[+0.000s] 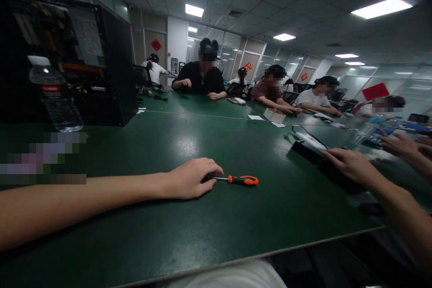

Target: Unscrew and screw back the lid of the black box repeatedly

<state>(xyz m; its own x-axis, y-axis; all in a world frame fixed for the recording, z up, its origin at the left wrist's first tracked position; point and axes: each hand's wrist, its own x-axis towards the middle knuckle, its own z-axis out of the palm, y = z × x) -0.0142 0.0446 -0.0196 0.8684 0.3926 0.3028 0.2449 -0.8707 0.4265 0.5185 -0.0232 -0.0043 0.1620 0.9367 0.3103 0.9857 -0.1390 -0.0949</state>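
Note:
My left hand (195, 177) rests on the green table (151, 225), fingers curled around the metal shaft of a screwdriver (243, 181). Its orange and black handle points right, and the tip is hidden in the hand. To the right, my right hand (351, 166) is closed over the upper edge of a long black box (305, 152); its lower fingers are hidden. By those fingertips lies a white device with a cord (310, 139), which looks like a power strip. Blur hides whether the fingers touch it.
A water bottle (56, 94) stands at left before a black cabinet (116, 63). Another person's hands (405, 146) are close on the right, near clear bottles (378, 128). Across the table sit several people, with a small carton (274, 115) and white papers (255, 117) nearby.

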